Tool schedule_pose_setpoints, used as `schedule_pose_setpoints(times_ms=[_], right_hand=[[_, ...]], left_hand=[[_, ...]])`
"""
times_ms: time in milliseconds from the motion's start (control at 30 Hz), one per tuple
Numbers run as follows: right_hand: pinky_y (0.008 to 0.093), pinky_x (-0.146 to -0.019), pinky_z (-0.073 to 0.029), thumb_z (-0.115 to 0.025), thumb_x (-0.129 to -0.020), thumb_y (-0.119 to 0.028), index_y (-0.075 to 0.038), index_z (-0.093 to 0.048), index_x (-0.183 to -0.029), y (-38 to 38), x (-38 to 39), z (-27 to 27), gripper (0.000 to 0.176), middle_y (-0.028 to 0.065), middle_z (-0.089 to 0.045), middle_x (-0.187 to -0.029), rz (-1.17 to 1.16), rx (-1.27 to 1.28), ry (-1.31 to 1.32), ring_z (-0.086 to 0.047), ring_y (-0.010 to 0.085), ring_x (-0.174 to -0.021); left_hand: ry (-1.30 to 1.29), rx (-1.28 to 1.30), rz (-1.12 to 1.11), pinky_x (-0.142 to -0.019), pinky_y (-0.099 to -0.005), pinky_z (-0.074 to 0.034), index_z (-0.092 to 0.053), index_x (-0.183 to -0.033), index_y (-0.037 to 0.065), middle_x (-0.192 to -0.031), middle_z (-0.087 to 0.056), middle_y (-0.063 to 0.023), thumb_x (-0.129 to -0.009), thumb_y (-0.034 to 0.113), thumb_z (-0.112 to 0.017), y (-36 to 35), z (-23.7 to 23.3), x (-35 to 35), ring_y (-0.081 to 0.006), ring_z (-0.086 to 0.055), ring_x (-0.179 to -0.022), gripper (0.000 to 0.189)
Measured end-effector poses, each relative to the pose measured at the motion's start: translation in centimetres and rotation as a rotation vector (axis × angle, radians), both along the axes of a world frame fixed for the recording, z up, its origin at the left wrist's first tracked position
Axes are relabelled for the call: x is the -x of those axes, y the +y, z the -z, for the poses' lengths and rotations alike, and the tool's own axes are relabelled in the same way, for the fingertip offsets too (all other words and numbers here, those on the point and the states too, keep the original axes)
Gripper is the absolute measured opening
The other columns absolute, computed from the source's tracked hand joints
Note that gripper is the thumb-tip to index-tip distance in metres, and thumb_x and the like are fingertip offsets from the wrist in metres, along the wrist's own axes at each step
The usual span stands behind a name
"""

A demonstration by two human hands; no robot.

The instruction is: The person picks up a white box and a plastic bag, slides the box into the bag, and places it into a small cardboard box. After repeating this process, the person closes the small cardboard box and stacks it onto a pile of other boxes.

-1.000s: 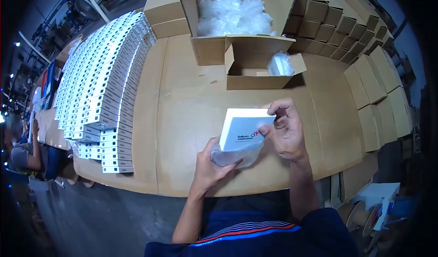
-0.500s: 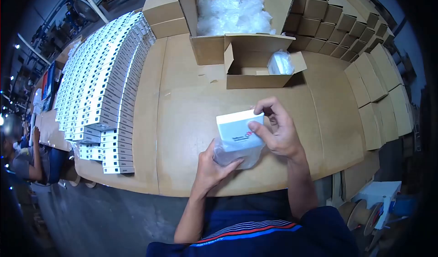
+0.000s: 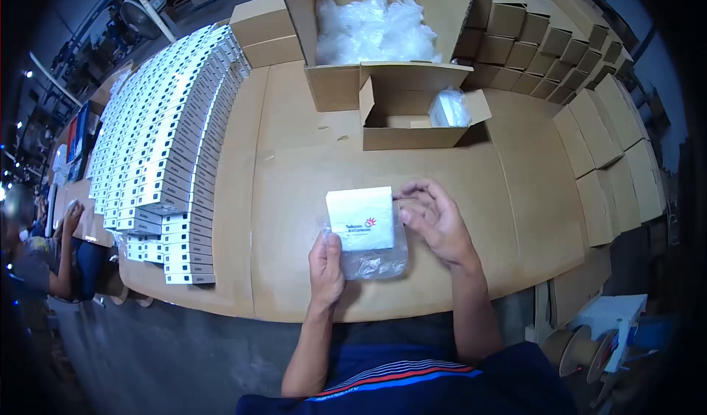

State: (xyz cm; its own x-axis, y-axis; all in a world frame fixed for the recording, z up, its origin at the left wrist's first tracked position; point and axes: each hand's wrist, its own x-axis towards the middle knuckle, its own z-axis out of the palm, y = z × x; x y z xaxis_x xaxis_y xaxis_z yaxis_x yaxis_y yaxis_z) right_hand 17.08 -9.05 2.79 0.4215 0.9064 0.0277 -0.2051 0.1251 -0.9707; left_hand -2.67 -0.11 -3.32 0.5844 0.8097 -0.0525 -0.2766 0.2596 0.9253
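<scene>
A white carton with dark lettering and a red logo (image 3: 358,216) stands partly inside a clear plastic bag (image 3: 374,265), over the front of the table. My left hand (image 3: 326,268) grips the bagged carton at its lower left side, thumb on the front. My right hand (image 3: 440,227) is at the right side, curled fingers and thumb right at the bag's edge by the carton's upper corner. Ahead, an open brown box (image 3: 412,138) holds a wrapped white carton (image 3: 449,109) at its right end.
Behind stands a large cardboard box (image 3: 335,89) filled with clear plastic bags (image 3: 375,32). Stacked white cartons (image 3: 173,168) line the left side. Brown boxes (image 3: 541,43) are piled at back right, more (image 3: 615,164) along the right edge. Another person (image 3: 55,257) sits far left.
The bagged carton has moved slightly left and turned more upright, facing me. My right hand has shifted from the carton's top to its right side; my left thumb now presses the front.
</scene>
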Motion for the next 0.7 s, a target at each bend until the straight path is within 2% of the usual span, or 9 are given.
schedule_pose_setpoints(times_ms=[33,200,333,433,533,700], right_hand=[[0.0284,-0.097,-0.05,-0.068,-0.097,-0.005,0.001,-0.051,-0.124,-0.4,0.2,0.6,0.033,0.0117,-0.062,-0.118,0.003,0.007,0.036,-0.061,0.012,-0.108],[0.0216,-0.085,-0.052,-0.069,-0.096,-0.001,0.004,-0.062,-0.111,-0.4,1.9,1.9,0.017,0.0035,-0.067,-0.097,0.113,0.011,0.09,-0.063,0.0068,-0.092],[0.0218,-0.084,-0.053,-0.069,-0.096,0.0,0.004,-0.064,-0.11,-0.3,1.7,1.9,0.014,0.0037,-0.067,-0.099,0.101,0.0,0.072,-0.063,0.0067,-0.092],[0.0217,-0.084,-0.053,-0.068,-0.096,0.001,0.004,-0.065,-0.109,-0.3,1.7,2.1,0.013,0.0036,-0.067,-0.099,0.106,-0.021,0.042,-0.063,0.0067,-0.092],[0.0221,-0.085,-0.053,-0.067,-0.097,0.001,0.004,-0.065,-0.109,-0.5,1.7,2.4,0.012,0.0038,-0.068,-0.099,0.108,-0.051,0.039,-0.063,0.0071,-0.093],[0.0247,-0.089,-0.052,-0.065,-0.098,0.001,0.003,-0.065,-0.108,-0.5,1.9,1.8,0.01,0.0059,-0.068,-0.1,0.122,-0.131,0.013,-0.064,0.0093,-0.096]], left_hand=[[-0.009,0.0,-0.017,-0.095,-0.0328,-0.052,-0.055,-0.131,-0.003,-0.12,-0.066,-0.0094,-0.111,0.034,-0.043,0.1,0.0,-0.1,-0.0157,-0.063,-0.108,0.044],[0.008,-0.063,-0.006,-0.096,-0.0324,-0.051,-0.055,-0.131,-0.003,-0.119,-0.065,-0.0097,-0.113,0.034,-0.037,0.6,0.4,-0.2,-0.0153,-0.062,-0.107,0.045],[0.006,-0.104,-0.018,-0.101,-0.0333,-0.048,-0.056,-0.13,-0.003,-0.121,-0.065,-0.0107,-0.113,0.036,-0.033,1.0,-0.3,-0.4,-0.0158,-0.06,-0.112,0.049],[0.078,-0.215,-0.004,-0.107,-0.0345,-0.044,-0.053,-0.137,-0.006,-0.128,-0.063,-0.0127,-0.114,0.036,-0.032,1.3,-1.3,-0.3,-0.0177,-0.058,-0.119,0.052],[0.13,-0.386,-0.088,-0.107,-0.0348,-0.043,-0.047,-0.147,-0.007,-0.131,-0.064,-0.0164,-0.114,0.036,-0.03,1.3,-2.9,-1.0,-0.021,-0.057,-0.124,0.057],[0.077,-0.349,-0.005,-0.111,-0.0369,-0.04,-0.043,-0.149,-0.009,-0.135,-0.061,-0.0172,-0.113,0.038,-0.034,1.6,-3.8,-0.9,-0.0226,-0.055,-0.128,0.06]])
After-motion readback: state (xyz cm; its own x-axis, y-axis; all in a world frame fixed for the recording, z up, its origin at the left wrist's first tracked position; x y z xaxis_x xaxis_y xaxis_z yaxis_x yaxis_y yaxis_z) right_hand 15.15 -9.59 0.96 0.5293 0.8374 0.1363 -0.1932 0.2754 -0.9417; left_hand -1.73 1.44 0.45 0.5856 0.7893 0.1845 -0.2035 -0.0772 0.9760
